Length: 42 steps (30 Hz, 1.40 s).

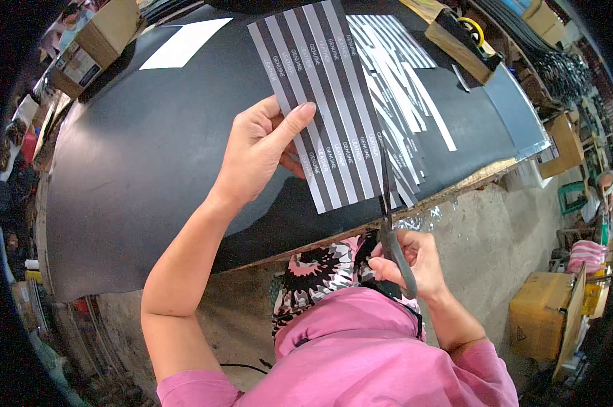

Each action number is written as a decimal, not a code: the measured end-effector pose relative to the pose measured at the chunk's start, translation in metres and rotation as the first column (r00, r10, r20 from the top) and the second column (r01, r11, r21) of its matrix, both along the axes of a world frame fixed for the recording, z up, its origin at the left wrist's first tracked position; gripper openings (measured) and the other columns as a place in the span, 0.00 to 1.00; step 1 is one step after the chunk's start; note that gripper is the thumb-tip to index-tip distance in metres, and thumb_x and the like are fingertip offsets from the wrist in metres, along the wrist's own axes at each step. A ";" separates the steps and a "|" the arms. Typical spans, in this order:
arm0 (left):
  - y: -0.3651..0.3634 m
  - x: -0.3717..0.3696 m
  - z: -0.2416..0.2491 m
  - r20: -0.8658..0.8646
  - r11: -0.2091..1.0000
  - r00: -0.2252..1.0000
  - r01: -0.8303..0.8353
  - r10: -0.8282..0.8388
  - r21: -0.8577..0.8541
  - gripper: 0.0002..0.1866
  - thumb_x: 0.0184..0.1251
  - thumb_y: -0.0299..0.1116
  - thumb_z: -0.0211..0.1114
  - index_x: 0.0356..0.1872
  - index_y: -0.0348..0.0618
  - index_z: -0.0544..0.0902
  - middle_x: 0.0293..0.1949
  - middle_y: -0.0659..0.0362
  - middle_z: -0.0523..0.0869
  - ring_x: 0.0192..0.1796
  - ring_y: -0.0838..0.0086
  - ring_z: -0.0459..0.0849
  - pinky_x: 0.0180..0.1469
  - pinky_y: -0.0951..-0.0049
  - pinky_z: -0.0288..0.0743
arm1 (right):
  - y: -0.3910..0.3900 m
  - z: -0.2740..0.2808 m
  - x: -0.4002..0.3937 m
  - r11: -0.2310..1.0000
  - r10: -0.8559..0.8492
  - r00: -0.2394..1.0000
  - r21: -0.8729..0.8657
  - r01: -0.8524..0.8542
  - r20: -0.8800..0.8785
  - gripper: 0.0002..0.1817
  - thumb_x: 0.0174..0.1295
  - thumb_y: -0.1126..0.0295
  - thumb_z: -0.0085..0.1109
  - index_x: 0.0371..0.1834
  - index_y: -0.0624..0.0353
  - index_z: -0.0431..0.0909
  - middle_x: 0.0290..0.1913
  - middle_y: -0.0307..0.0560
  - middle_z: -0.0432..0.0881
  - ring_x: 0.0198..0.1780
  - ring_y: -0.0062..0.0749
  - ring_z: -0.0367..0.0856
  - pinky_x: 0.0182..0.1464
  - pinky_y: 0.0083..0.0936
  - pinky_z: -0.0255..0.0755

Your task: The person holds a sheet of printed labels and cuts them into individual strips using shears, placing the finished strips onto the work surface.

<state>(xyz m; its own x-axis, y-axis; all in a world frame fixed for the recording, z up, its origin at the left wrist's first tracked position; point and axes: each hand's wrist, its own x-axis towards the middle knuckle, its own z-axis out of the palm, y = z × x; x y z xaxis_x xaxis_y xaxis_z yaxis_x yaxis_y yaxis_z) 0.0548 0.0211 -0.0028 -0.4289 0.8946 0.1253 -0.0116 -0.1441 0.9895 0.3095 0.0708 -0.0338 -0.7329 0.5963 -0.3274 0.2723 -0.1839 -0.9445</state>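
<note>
My left hand (259, 146) pinches the left edge of a striped sheet (333, 122), thumb on top and fingers behind. The sheet has black and grey stripes printed with "GENUINE LEATHER" and is raised above the black table. My right hand (415, 261) is closed around the dark handles of a pair of scissors (394, 254). The scissor blades point away from me along the sheet's lower right edge. Part of the blades is hard to make out against the dark stripes. Beside the sheet lies a pile of cut white and dark strips (405, 102).
The black-topped table (137, 156) spreads out in front of me. A white sheet (187, 43) lies at its far left. A wooden tray with a yellow tape roll (470, 32) stands at the far right. Cardboard boxes (542, 308) sit on the floor to the right.
</note>
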 end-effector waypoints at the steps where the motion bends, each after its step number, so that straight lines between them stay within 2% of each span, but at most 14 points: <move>1: 0.000 0.000 -0.001 0.003 1.000 1.000 -0.001 0.001 -0.001 0.17 0.68 0.41 0.57 0.43 0.33 0.76 0.30 0.53 0.85 0.26 0.74 0.86 0.20 0.78 0.81 | 0.000 0.000 0.000 1.000 -0.001 1.000 -0.004 0.001 -0.001 0.14 0.47 0.70 0.72 0.28 0.66 0.77 0.24 0.43 0.80 0.26 0.19 0.79 0.29 0.16 0.73; 3: 0.001 0.001 -0.001 0.007 1.000 1.000 -0.001 0.001 -0.002 0.17 0.68 0.41 0.57 0.43 0.33 0.76 0.30 0.53 0.85 0.26 0.74 0.86 0.20 0.78 0.81 | 0.001 0.000 0.000 1.000 -0.003 1.000 -0.008 0.003 -0.001 0.14 0.47 0.69 0.72 0.28 0.66 0.77 0.24 0.43 0.80 0.26 0.20 0.79 0.29 0.17 0.73; 5: 0.002 0.003 -0.001 0.034 0.999 0.999 -0.035 0.035 0.013 0.14 0.67 0.40 0.58 0.39 0.36 0.76 0.28 0.56 0.84 0.22 0.77 0.84 0.17 0.78 0.78 | 0.000 0.001 0.000 1.000 0.002 1.000 -0.006 -0.002 0.002 0.13 0.47 0.70 0.72 0.27 0.66 0.77 0.24 0.43 0.80 0.26 0.20 0.79 0.29 0.17 0.73; 9: 0.002 0.002 -0.001 0.031 0.999 0.999 -0.028 0.028 0.014 0.14 0.67 0.40 0.58 0.39 0.37 0.77 0.28 0.56 0.84 0.22 0.77 0.84 0.17 0.78 0.79 | 0.001 -0.001 0.000 1.000 0.004 1.000 0.009 -0.004 0.003 0.14 0.47 0.69 0.72 0.27 0.66 0.77 0.24 0.43 0.80 0.26 0.19 0.79 0.29 0.16 0.73; 11: 0.001 0.001 -0.002 0.011 1.000 1.000 0.002 -0.002 0.009 0.18 0.67 0.41 0.57 0.44 0.33 0.76 0.30 0.53 0.85 0.26 0.74 0.86 0.20 0.78 0.82 | 0.001 -0.002 0.000 1.000 0.007 1.000 0.013 -0.007 0.006 0.14 0.47 0.69 0.72 0.28 0.66 0.77 0.24 0.43 0.80 0.26 0.19 0.79 0.28 0.16 0.73; 23: 0.002 0.001 -0.005 0.006 0.999 1.000 -0.001 0.000 0.047 0.18 0.68 0.41 0.56 0.44 0.33 0.76 0.30 0.51 0.85 0.25 0.73 0.86 0.20 0.78 0.82 | 0.001 0.001 0.000 1.000 0.003 1.000 0.015 -0.003 0.013 0.15 0.47 0.69 0.73 0.29 0.67 0.77 0.25 0.44 0.80 0.26 0.20 0.79 0.29 0.17 0.74; 30: 0.002 0.001 -0.004 0.010 0.999 1.000 -0.007 0.007 0.032 0.17 0.68 0.41 0.56 0.43 0.33 0.76 0.30 0.51 0.85 0.25 0.73 0.86 0.20 0.78 0.82 | 0.002 0.004 -0.001 1.000 0.005 0.999 0.011 -0.006 0.035 0.15 0.46 0.68 0.73 0.29 0.67 0.77 0.24 0.44 0.80 0.26 0.19 0.78 0.29 0.16 0.72; 32: 0.003 0.000 -0.005 0.033 1.000 0.999 -0.011 0.010 0.019 0.14 0.67 0.38 0.58 0.42 0.37 0.78 0.30 0.56 0.85 0.23 0.77 0.85 0.19 0.78 0.80 | 0.002 0.004 -0.001 1.000 0.012 0.999 0.029 -0.013 0.035 0.15 0.46 0.68 0.73 0.29 0.67 0.77 0.24 0.44 0.80 0.26 0.19 0.78 0.29 0.16 0.72; 42: 0.002 0.003 -0.003 0.064 1.000 0.998 -0.006 0.007 -0.007 0.13 0.67 0.39 0.58 0.41 0.38 0.77 0.29 0.55 0.85 0.22 0.77 0.84 0.17 0.79 0.78 | 0.001 0.006 0.000 0.999 0.000 1.000 0.033 -0.001 0.008 0.14 0.47 0.68 0.72 0.26 0.66 0.76 0.23 0.44 0.80 0.25 0.19 0.78 0.28 0.17 0.72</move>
